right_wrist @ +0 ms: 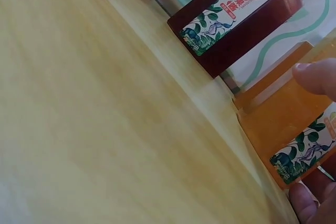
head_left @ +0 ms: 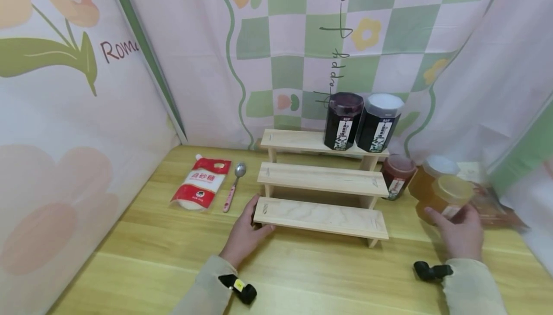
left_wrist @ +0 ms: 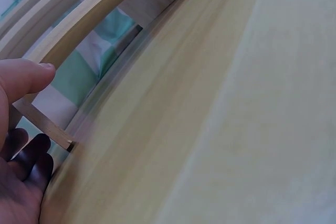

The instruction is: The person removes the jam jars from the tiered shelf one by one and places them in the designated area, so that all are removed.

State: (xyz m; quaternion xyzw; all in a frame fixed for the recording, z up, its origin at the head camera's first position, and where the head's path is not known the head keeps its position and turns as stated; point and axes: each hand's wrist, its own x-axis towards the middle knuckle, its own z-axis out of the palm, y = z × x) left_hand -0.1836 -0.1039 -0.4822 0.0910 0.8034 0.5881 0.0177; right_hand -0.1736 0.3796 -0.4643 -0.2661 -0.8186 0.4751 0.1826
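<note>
Gripping upright front amber jar [head_left: 441,199] in right fingers [right_wrist: 302,201], between stepped stand [head_left: 321,179] and right edge of table [head_left: 315,269]; holding stand's left end with left fingers [left_wrist: 41,170].

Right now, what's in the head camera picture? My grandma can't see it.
A person's right hand holds an amber jar, beside a three-tier wooden rack that the left hand grips. Two dark jars stand on its top shelf; a red-and-white pouch and a spoon lie to the left.
</note>
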